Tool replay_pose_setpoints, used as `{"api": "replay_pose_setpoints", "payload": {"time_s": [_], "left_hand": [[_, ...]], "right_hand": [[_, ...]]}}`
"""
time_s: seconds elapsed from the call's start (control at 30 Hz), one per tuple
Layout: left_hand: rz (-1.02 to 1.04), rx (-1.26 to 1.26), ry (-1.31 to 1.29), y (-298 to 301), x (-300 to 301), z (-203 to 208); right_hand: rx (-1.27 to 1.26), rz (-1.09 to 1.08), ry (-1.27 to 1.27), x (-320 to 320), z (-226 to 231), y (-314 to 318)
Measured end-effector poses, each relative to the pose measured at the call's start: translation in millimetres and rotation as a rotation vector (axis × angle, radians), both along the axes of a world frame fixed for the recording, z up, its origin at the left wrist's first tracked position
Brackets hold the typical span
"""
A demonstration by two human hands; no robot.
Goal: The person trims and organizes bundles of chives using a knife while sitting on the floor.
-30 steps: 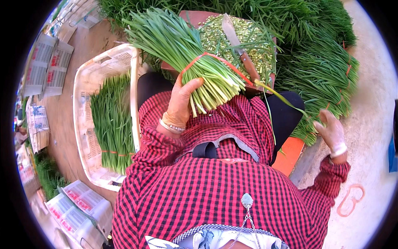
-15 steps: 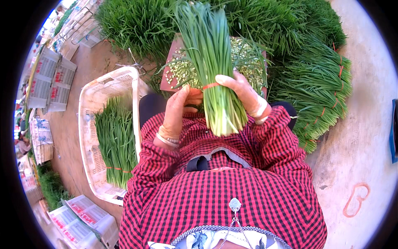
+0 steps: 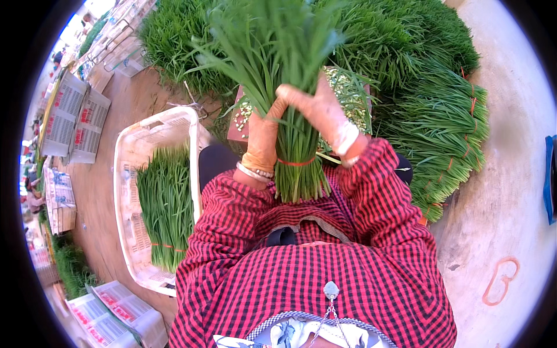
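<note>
A thick bundle of garlic chives (image 3: 299, 139) stands upright in front of my body, cut ends down. A red band (image 3: 296, 163) circles it near those ends. My left hand (image 3: 264, 136) closes on its left side, above the band. From the right, my right hand (image 3: 319, 110) wraps the stems a little higher, its thumb across the front. The leaf tops fan out and are blurred. Behind the bundle, a reddish board or low stand (image 3: 238, 134) carries scattered short stem trimmings (image 3: 346, 98), partly hidden by my hands.
At my left stands a white plastic basket (image 3: 120, 174) holding banded chives (image 3: 166, 203). Loose chives (image 3: 406, 40) are heaped at the far side. Banded bundles (image 3: 444, 130) are stacked at the right. Printed white crates (image 3: 119, 313) sit on the brown floor (image 3: 98, 214) farther left.
Both hands have moved up the bundle, from around the band to above it. The right hand now grips farther round the front. The leaf tops have spread and blurred.
</note>
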State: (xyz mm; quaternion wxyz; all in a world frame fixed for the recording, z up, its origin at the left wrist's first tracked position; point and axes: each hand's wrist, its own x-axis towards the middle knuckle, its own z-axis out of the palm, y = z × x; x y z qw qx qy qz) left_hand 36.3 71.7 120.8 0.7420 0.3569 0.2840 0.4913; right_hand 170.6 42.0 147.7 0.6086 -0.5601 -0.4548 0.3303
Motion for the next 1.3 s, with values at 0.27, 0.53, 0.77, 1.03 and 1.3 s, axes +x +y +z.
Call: {"api": "replay_pose_setpoints", "payload": {"time_s": [0.27, 0.53, 0.77, 1.03, 1.3], "left_hand": [[-0.105, -0.327, -0.283, 20, -33, -17], [-0.063, -0.298, -0.219, 13, -32, -21], [0.087, -0.066, 0.004, 3, -22, 10], [0.112, 0.131, 0.054, -9, -12, 13], [0.117, 0.026, 0.021, -14, -16, 3]], "right_hand": [[0.166, -0.023, 0.334, 69, 1, -44], [0.034, -0.127, 0.434, 78, -13, -68], [-0.313, -0.017, -0.163, 88, 7, -85], [0.268, -0.186, -1.121, 4, 47, -66], [-0.132, 0.018, -1.258, -4, 32, -58]]}}
